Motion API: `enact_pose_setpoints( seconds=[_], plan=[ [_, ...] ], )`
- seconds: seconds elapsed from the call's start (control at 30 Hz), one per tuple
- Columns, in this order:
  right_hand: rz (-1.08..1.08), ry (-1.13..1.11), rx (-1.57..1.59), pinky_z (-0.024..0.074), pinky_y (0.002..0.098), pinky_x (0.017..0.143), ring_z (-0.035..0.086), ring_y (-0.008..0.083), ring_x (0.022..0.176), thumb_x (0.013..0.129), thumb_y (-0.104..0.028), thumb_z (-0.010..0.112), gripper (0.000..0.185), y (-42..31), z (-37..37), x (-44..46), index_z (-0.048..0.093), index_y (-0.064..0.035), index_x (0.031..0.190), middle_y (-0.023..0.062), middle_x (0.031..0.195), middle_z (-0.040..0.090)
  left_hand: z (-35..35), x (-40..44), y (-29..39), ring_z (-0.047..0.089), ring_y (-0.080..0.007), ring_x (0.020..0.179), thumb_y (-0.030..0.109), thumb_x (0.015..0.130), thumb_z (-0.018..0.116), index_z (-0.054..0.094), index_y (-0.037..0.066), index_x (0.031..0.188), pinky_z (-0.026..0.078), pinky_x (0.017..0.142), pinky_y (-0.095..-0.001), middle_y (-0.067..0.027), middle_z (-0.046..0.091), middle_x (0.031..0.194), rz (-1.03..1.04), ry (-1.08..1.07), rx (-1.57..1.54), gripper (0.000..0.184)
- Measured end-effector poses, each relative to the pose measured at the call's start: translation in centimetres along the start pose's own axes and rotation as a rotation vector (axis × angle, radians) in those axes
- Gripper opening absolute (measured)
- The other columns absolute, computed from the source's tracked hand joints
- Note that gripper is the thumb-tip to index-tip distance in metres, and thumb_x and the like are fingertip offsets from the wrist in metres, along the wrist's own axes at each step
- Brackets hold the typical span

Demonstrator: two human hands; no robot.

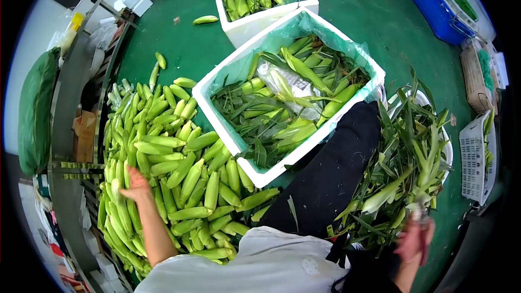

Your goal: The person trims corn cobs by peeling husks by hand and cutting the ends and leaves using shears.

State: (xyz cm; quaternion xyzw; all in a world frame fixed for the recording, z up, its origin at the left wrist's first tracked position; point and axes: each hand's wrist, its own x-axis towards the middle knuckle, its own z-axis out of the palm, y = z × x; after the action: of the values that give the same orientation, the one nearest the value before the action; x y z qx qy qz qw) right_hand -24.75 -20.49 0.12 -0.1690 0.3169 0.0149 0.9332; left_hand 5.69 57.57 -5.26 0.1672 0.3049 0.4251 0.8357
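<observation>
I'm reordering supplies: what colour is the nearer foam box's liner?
The liner is blue-green, shown best in the head view.

One head-worn fisheye view, forward and down onto green floor (363, 8)

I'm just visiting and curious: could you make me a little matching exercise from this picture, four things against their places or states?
1. left hand
2. right hand
3. large crate
4. bulging sack

A. green, far left
B. gripping a blurred tool
C. at the corn pile
D. blue, upper right

Pairs: 1-C, 2-B, 3-D, 4-A
</observation>
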Motion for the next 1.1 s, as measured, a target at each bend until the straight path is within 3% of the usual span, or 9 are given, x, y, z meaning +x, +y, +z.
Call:
enact_pose_setpoints(
  seconds=[0.1,0.13,0.17,0.3,0.4,0.63,0.73,0.87,1.1],
  plan=[
    [0.23,0.141,0.145,0.0528,0.0489,0.081,0.065,0.0339,0.088,0.086,-0.041,0.059,0.059,7.7,-0.3,2.7,0.054,0.0073,0.12,0.0172,0.096,0.065,-0.8,-3.9,-16.8,0.055,-0.0304,0.123,0.043,0.1,0.047,0.035,-0.002,0.142,0.048,0.103,-0.0449,-0.0206,0.055,0.13,-0.113,-0.708,0.679,0.063],
    [0.271,0.12,0.342,0.0532,0.0487,0.08,0.064,0.0349,0.088,0.086,-0.041,0.059,0.061,9.2,-1.4,2.5,0.053,0.0083,0.123,0.0191,0.097,0.064,-1.1,-6.8,-24.6,0.057,-0.0298,0.12,0.028,0.098,0.051,0.048,-0.001,0.129,0.053,0.097,-0.0416,-0.0177,0.06,0.12,-0.658,-1.12,0.132,0.042],
    [0.171,0.091,0.26,0.0533,0.047,0.079,0.064,0.0344,0.088,0.086,-0.041,0.058,0.062,10.6,-4.1,1.5,0.052,0.0079,0.124,0.0197,0.099,0.064,3.1,-17.9,-29.6,0.061,-0.0281,0.115,0.02,0.099,0.051,0.052,0.0,0.126,0.055,0.091,-0.038,-0.0157,0.063,0.116,-0.442,-1.028,0.814,0.034],
    [-0.028,0.198,0.015,0.0533,0.0397,0.083,0.062,0.0303,0.096,0.085,-0.039,0.063,0.069,12.2,-8.0,-4.7,0.044,0.0053,0.134,0.023,0.114,0.061,-2.0,-27.1,-57.1,0.068,-0.0241,0.095,0.028,0.101,0.052,0.065,-0.003,0.108,0.054,0.083,-0.0364,-0.0153,0.07,0.102,-0.359,-1.552,1.203,0.034],
    [0.069,0.098,0.152,0.049,0.0428,0.097,0.061,0.0348,0.111,0.082,-0.039,0.066,0.076,12.8,-12.1,-10.9,0.041,0.0081,0.137,0.0257,0.123,0.059,-4.6,-33.2,-65.0,0.062,-0.0414,0.109,0.048,0.094,0.054,0.069,-0.002,0.11,0.048,0.097,-0.0474,-0.0251,0.066,0.116,0.079,-1.926,2.1,0.054],
    [-0.196,0.098,0.117,0.05,0.0397,0.091,0.06,0.029,0.099,0.087,-0.044,0.058,0.07,14.1,-7.9,-8.1,0.041,0.0051,0.135,0.0193,0.115,0.059,-5.6,-30.6,-66.5,0.055,-0.0415,0.12,0.029,0.087,0.062,0.059,-0.001,0.122,0.046,0.1,-0.0465,-0.0291,0.057,0.129,-0.065,-2.153,2.177,0.047],
    [-0.272,0.14,0.136,0.0501,0.0397,0.085,0.06,0.0328,0.094,0.083,-0.035,0.06,0.064,11.8,-1.4,-4.2,0.048,0.0062,0.13,0.0149,0.089,0.057,-5.1,-30.7,-61.0,0.062,-0.0358,0.11,0.029,0.087,0.07,0.055,-0.005,0.12,0.048,0.094,-0.0405,-0.0255,0.064,0.115,-0.213,-1.774,1.754,0.05],
    [-0.336,0.188,-0.408,0.048,0.0361,0.091,0.06,0.0246,0.1,0.072,-0.014,0.074,0.072,8.8,0.0,-3.4,0.045,0.0027,0.137,0.0116,0.107,0.061,6.1,-38.5,-45.8,0.061,-0.0128,0.085,0.027,0.091,0.068,0.055,0.0,0.122,0.048,0.077,-0.027,-0.0061,0.065,0.098,-0.297,-1.73,1.311,0.043],
    [-0.577,0.172,-1.183,0.0408,0.041,0.106,0.052,0.0362,0.125,0.073,-0.033,0.084,0.09,6.3,2.9,1.7,0.038,0.0015,0.143,0.0236,0.135,0.05,7.6,-49.6,-30.2,0.066,-0.0233,0.088,0.032,0.085,0.073,0.037,0.004,0.144,0.056,0.07,-0.0355,-0.0126,0.061,0.111,-1.077,-1.962,1.241,0.075]
  ],
)
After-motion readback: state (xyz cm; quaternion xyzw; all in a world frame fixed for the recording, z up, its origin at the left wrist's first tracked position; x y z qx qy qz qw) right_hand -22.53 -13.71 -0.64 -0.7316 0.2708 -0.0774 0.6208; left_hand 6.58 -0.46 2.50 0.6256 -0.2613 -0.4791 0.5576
